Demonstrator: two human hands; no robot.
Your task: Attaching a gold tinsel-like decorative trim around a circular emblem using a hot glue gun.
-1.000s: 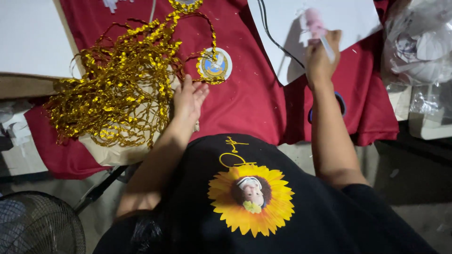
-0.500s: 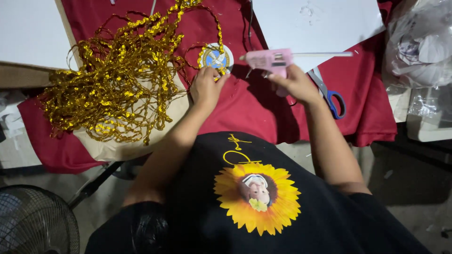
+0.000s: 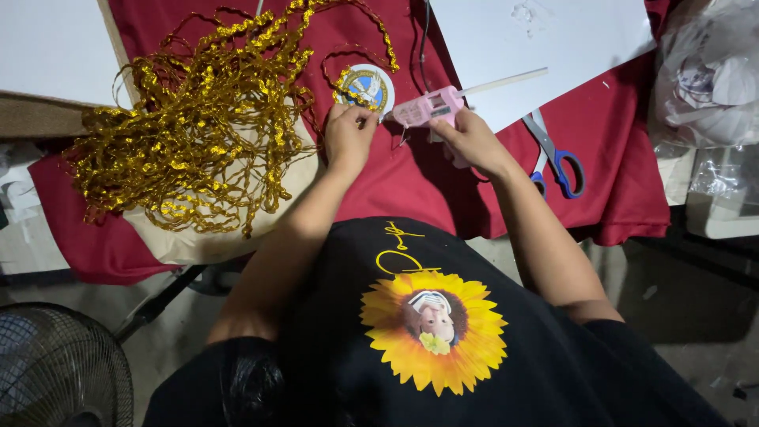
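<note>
My left hand [image 3: 348,136] pinches the lower edge of a round white disc [image 3: 365,85] with a blue and gold picture, lying on the red cloth [image 3: 443,190]. Gold trim runs along the disc's left rim. My right hand [image 3: 473,141] grips a pink glue gun [image 3: 429,108] whose nozzle points left, close to the disc's right edge. A white glue stick [image 3: 506,81] sticks out of the gun's back, over a white sheet [image 3: 553,47].
A big tangle of gold trim [image 3: 190,134] fills the cloth's left side. Blue-handled scissors [image 3: 553,158] lie right of my right hand. Crumpled clear plastic bags [image 3: 711,87] sit at the far right. A fan [image 3: 55,372] stands on the floor, lower left.
My right hand brought the glue gun from the white sheet down and left to the disc. My left hand moved up from the cloth and took hold of the disc's edge.
</note>
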